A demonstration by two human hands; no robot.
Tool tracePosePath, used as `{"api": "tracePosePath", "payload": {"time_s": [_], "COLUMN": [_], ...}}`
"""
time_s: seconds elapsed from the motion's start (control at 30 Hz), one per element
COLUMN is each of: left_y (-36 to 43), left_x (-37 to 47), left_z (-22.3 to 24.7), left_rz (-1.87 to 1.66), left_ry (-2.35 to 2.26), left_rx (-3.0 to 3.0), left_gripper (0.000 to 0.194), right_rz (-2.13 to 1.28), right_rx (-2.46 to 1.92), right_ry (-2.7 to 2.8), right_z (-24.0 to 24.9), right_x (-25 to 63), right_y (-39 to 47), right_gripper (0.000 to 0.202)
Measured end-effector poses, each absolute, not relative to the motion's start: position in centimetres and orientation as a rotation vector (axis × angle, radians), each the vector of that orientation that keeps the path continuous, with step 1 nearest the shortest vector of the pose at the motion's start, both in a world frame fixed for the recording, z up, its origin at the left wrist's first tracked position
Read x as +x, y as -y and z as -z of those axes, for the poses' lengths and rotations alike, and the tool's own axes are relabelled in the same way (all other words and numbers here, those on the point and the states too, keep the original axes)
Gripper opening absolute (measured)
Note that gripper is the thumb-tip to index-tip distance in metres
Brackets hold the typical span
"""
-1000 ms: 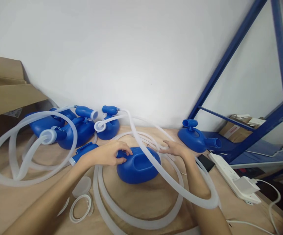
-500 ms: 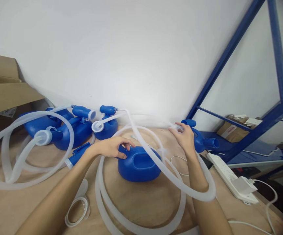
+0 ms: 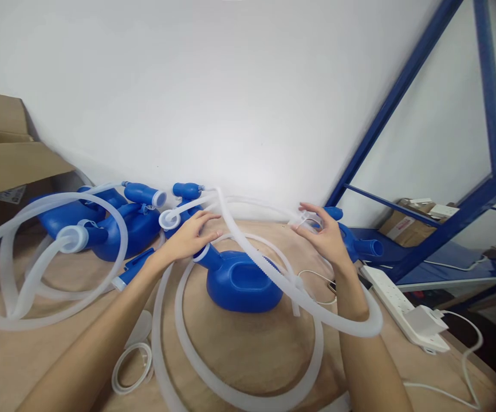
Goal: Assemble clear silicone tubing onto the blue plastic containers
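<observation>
In the middle of the table lies a blue urinal bottle [image 3: 243, 292] on its side, its spout pointing up and left. My left hand [image 3: 188, 237] hovers by that spout with thumb and fingers apart, holding nothing. My right hand [image 3: 323, 232] pinches a clear plastic cap [image 3: 307, 218] between thumb and fingers, to the right of the bottle and above the table. A long translucent hose [image 3: 269, 274] crosses in front of the bottle, loops over my right forearm and also coils on the table around the bottle.
More blue bottles with hoses [image 3: 130, 232] stand on the left, before a cardboard box [image 3: 20, 163]. Loose clear lids [image 3: 132, 369] lie near my left forearm. At right are another blue bottle [image 3: 351, 243], a white power strip [image 3: 396, 303] and a blue metal rack [image 3: 385, 131].
My left hand has let go of the bottle's spout and moved up and left, uncovering it. The right hand has shifted slightly, showing more of the clear cap. The hose loops have shifted.
</observation>
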State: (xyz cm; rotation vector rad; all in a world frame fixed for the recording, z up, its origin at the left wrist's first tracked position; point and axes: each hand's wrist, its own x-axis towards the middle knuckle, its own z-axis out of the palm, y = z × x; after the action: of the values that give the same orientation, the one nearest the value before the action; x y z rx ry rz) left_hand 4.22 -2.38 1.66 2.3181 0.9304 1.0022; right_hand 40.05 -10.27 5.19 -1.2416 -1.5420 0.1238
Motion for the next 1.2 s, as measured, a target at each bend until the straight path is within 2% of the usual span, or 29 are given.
{"api": "tracePosePath", "payload": {"time_s": [0.13, 0.33, 0.47, 0.57, 0.87, 0.97, 1.03, 1.13, 1.2], "left_y": [1.9, 2.3, 3.3, 3.9, 4.4, 4.5, 4.7, 4.7, 4.5], "left_x": [4.6, 5.7, 6.2, 6.4, 6.4, 6.4, 6.4, 6.5, 6.6], "left_z": [-0.4, 0.3, -0.1, -0.2, -0.3, -0.5, -0.6, -0.4, -0.1], "left_rz": [-1.029, -1.192, -1.316, -1.274, -1.16, -1.205, -1.226, -1.291, -1.399], "left_ry": [-0.951, -0.931, -0.802, -0.643, -0.491, -0.521, -0.595, -0.675, -0.717], "left_rx": [2.306, 2.319, 2.462, 2.593, 2.773, 2.77, 2.744, 2.703, 2.635], "left_gripper": [0.055, 0.05, 0.049, 0.046, 0.069, 0.078, 0.078, 0.071, 0.068], "right_rz": [-0.308, -0.388, -0.417, -0.444, -0.546, -0.631, -0.644, -0.694, -0.742], "right_rx": [-1.236, -1.087, -0.964, -0.908, -0.854, -0.857, -0.945, -1.119, -1.142], "right_ry": [1.618, 1.788, 2.024, 2.089, 1.994, 1.819, 1.81, 2.126, 2.344], "right_z": [-5.4, -3.9, -3.1, -2.7, -2.4, -2.0, -2.1, -3.1, -3.8], "right_x": [37.5, 32.2, 29.0, 27.8, 26.9, 26.6, 27.2, 29.4, 31.0], "right_y": [10.7, 9.9, 10.4, 10.8, 11.5, 11.4, 11.3, 11.2, 11.2], "right_gripper": [0.047, 0.029, 0.017, 0.011, 0.003, 0.024, 0.033, 0.038, 0.052]}}
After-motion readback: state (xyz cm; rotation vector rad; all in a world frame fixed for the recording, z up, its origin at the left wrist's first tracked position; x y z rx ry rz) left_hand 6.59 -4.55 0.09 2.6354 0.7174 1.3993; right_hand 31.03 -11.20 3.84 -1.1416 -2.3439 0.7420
